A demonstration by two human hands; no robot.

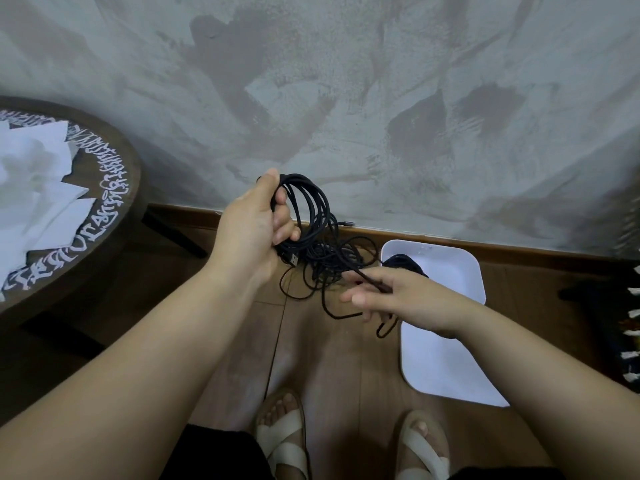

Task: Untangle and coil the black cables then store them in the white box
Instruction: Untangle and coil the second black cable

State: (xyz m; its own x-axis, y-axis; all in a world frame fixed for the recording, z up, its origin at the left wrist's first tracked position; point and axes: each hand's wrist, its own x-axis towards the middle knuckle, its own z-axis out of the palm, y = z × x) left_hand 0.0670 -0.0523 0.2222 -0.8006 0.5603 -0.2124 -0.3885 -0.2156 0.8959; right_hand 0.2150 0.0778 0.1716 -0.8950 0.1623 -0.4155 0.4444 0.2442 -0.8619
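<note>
Seen from the head camera, looking down: left hand raised before the wall, fingers curled round a bundle of black cable loops and gripping it. Just below that grip, a USB plug dangling from the bundle. Down and to the right of the grip, a snarl of loose strands hanging between the two hands, not yet sorted.

Lower and to the right, right hand pinching a single strand between thumb and forefinger, other fingers stretched out. Beneath that pinch, a slack loop drooping just beside the white box. Beyond the pinch, at the far end of the box, a dark coil lying inside, partly hidden by the fingers. Under the right hand, the box itself, resting on the wooden floor close to the skirting.

Judged as mid-coiling: one cable apparently stowed, this one part wound, tangle left to sort.

Risks from here:
- Could tighten the snarl rather than free it, if pulled hard at the pinch.
- Could spill the wound loops, if the left grip is eased to take a new turn.
- May snag the dangling plug in the hanging strands as turns come up.
- Might hook the stowed coil with the slack loop and drag it out.
</note>
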